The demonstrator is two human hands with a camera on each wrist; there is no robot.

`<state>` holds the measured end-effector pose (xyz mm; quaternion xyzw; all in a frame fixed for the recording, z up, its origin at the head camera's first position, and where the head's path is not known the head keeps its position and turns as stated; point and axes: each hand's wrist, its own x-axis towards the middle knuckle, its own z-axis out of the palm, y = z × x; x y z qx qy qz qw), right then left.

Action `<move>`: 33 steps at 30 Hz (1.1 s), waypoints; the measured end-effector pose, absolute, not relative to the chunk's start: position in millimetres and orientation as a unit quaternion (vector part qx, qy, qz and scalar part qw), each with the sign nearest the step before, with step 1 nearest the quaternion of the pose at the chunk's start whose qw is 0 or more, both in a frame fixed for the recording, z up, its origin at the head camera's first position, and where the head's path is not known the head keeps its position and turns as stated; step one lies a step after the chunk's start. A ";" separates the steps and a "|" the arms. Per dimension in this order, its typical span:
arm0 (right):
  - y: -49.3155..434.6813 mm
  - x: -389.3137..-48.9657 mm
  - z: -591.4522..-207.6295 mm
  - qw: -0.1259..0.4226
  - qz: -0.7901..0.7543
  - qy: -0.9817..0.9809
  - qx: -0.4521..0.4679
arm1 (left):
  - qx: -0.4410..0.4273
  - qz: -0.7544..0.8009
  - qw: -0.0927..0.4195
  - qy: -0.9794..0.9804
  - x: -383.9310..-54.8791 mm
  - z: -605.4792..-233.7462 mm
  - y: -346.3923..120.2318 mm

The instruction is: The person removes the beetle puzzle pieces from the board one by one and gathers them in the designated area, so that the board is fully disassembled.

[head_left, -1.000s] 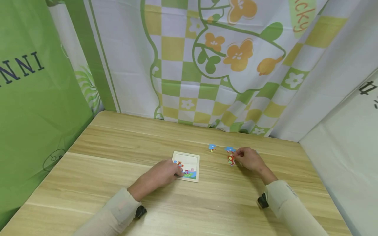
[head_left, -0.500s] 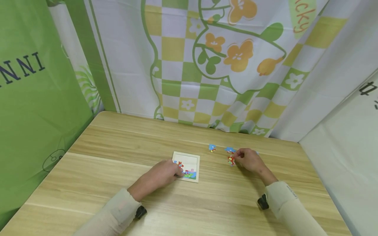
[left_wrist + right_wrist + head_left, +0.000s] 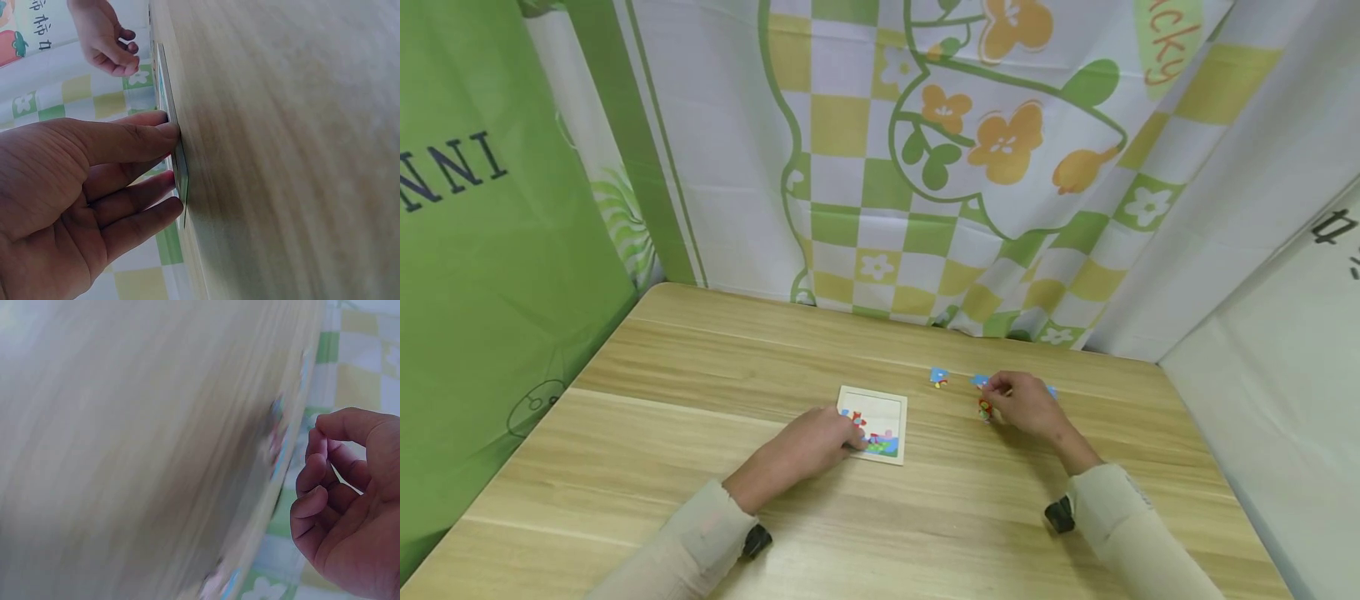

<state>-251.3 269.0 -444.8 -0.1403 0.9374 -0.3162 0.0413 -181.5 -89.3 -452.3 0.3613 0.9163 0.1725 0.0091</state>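
Smooth, faintly glossy wood-grain tabletop [image 3: 887, 533], matt wooden-looking puzzle frame [image 3: 902, 429], creased cloth curtain [image 3: 850, 175], matt fabric sleeves [image 3: 1138, 533].

passage: between frame [image 3: 904, 427] and nearest blue piece [image 3: 938, 375] | obstacle: right hand [image 3: 1028, 406]

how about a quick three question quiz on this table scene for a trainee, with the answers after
1. True or false: the left hand grips the puzzle tray by its edge.

2. Multiple choice: what is the right hand nearest to?
a) the puzzle tray
b) the loose pieces
c) the curtain

3. Short answer: do coloured pieces cover the whole inside of the puzzle tray?

Key
1. True.
2. b.
3. No; the far right part of it shows a pale, bare base.
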 end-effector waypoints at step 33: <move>136.2 -230.6 -454.1 0.108 -0.286 0.873 -0.381 | 0.359 0.167 0.011 0.918 -183.4 -453.3 -89.8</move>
